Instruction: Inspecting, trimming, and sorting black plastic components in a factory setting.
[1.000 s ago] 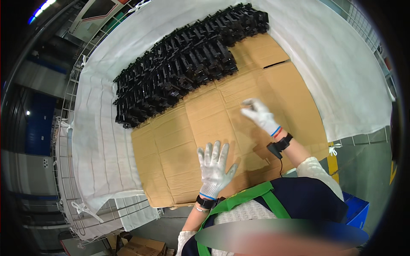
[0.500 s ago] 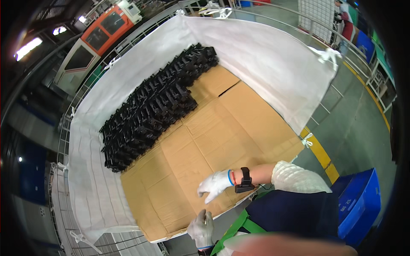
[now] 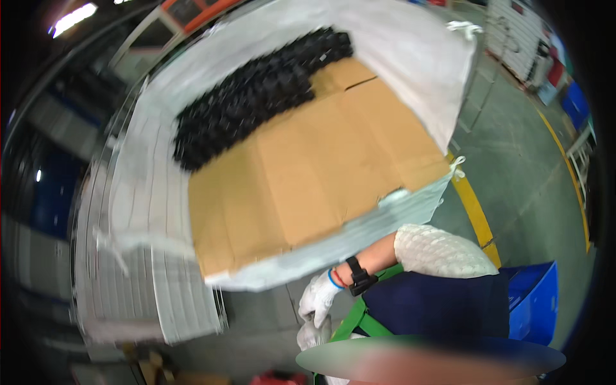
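My right hand [image 3: 319,299], in a white knitted glove with a blue cuff edge, is low in the middle of the view, in front of the bin's near side. Its fingers point down and are apart, with nothing visible in them. Just below is my left hand [image 3: 312,335], also gloved, close to the right fingertips. The left fingers are blurred and partly covered, so their pose is unclear. Beyond both hands, a brown cardboard sheet [image 3: 321,173] lies in a white-lined bin. Black molded parts [image 3: 247,99] stand in packed rows at its far left.
The white fabric liner [image 3: 417,70] rises around the far sides on a wire frame. A blue crate [image 3: 536,301] stands at my right, near a yellow floor line [image 3: 471,205]. A red object [image 3: 279,377] is at the lower edge. An orange machine [image 3: 196,13] stands behind.
My view has shifted, so the bin sits higher and its near outer side shows. My hands have come closer together and are now off the cardboard, in front of the bin.
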`<action>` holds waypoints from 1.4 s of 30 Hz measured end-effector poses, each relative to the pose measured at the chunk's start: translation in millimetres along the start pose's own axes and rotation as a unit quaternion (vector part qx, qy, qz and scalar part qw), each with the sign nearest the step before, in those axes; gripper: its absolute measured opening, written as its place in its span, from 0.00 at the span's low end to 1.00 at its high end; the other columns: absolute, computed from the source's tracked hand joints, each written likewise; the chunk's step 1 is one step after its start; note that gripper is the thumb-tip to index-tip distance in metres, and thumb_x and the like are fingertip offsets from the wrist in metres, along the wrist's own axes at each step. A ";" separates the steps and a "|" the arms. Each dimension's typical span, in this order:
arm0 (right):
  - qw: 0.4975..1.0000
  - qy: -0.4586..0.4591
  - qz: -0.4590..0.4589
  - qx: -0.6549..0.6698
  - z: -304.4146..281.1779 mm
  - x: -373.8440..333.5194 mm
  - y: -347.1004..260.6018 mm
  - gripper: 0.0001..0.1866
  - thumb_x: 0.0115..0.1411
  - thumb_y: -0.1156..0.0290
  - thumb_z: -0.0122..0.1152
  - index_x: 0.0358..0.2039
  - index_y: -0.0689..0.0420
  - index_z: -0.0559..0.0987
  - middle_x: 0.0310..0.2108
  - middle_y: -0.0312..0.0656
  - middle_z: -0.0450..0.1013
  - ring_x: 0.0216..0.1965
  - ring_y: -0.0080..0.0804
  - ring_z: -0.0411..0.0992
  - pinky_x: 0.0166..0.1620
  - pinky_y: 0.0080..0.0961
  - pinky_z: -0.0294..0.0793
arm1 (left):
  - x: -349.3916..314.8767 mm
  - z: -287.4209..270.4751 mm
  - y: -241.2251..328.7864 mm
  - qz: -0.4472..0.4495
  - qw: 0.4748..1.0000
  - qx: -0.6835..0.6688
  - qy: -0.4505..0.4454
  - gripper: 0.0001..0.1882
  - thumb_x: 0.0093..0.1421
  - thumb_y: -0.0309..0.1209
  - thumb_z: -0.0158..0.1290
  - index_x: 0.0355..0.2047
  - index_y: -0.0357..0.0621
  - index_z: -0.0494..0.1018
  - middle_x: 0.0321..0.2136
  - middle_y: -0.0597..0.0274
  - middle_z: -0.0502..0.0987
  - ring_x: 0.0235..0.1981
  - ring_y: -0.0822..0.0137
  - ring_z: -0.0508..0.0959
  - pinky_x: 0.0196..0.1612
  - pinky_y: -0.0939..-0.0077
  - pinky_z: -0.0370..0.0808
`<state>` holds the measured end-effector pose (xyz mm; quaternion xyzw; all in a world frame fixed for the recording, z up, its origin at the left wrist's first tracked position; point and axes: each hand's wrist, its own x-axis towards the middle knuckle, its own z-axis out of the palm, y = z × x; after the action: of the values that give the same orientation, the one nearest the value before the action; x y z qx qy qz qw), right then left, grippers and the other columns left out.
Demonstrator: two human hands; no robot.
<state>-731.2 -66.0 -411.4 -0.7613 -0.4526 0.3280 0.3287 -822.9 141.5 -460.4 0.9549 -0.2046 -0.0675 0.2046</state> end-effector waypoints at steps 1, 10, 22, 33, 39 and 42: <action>1.000 -0.020 -0.017 0.004 15.3 11.8 -14.3 0.30 0.59 0.41 0.66 0.52 0.52 0.81 0.49 0.48 0.80 0.52 0.48 0.78 0.52 0.46 0.76 | -28.3 0.1 -6.7 -0.007 1.000 0.002 -0.005 0.12 0.63 0.42 0.58 0.38 0.52 0.86 0.24 0.51 0.82 0.27 0.49 0.83 0.32 0.55 0.78; 0.970 -0.216 -0.109 -0.018 133.1 106.0 -104.9 0.28 0.58 0.41 0.67 0.50 0.49 0.83 0.47 0.45 0.81 0.50 0.45 0.79 0.50 0.44 0.76 | -147.6 12.1 -34.3 0.027 0.998 0.005 -0.056 0.13 0.63 0.42 0.57 0.39 0.51 0.85 0.26 0.50 0.83 0.30 0.48 0.84 0.34 0.53 0.79; 0.863 -0.428 -0.253 -0.087 201.3 198.8 -186.7 0.32 0.63 0.41 0.62 0.55 0.54 0.81 0.54 0.50 0.79 0.57 0.50 0.75 0.60 0.45 0.71 | -230.2 12.7 -61.2 -0.154 0.987 -0.045 0.032 0.13 0.62 0.41 0.56 0.41 0.50 0.84 0.29 0.49 0.84 0.33 0.47 0.84 0.38 0.51 0.80; 0.739 -0.528 -0.367 -0.200 273.2 318.8 -290.9 0.23 0.66 0.53 0.63 0.52 0.58 0.83 0.51 0.48 0.80 0.53 0.42 0.78 0.57 0.34 0.76 | -422.9 53.0 21.7 -0.715 0.643 -0.119 0.248 0.25 0.59 0.48 0.58 0.50 0.45 0.80 0.41 0.46 0.84 0.46 0.48 0.84 0.49 0.52 0.80; 0.731 -0.540 -0.381 -0.172 346.0 413.8 -318.4 0.21 0.65 0.59 0.67 0.52 0.59 0.82 0.47 0.45 0.82 0.51 0.36 0.79 0.55 0.29 0.77 | -465.2 21.2 57.2 -0.836 0.331 -0.080 0.429 0.32 0.59 0.49 0.57 0.58 0.40 0.75 0.50 0.41 0.82 0.53 0.43 0.81 0.57 0.51 0.78; 0.695 -0.554 -0.421 -0.184 390.4 424.3 -361.3 0.21 0.65 0.59 0.67 0.53 0.60 0.81 0.47 0.44 0.82 0.50 0.34 0.79 0.55 0.29 0.76 | -521.4 112.0 85.8 -0.803 0.089 -0.080 0.584 0.36 0.60 0.47 0.59 0.65 0.39 0.71 0.54 0.42 0.82 0.56 0.45 0.81 0.61 0.58 0.75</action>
<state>-1054.1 532.7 -431.0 -0.2173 -0.8770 0.4278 -0.0243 -1350.8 247.5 -502.6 0.2723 0.8735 0.3707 0.1594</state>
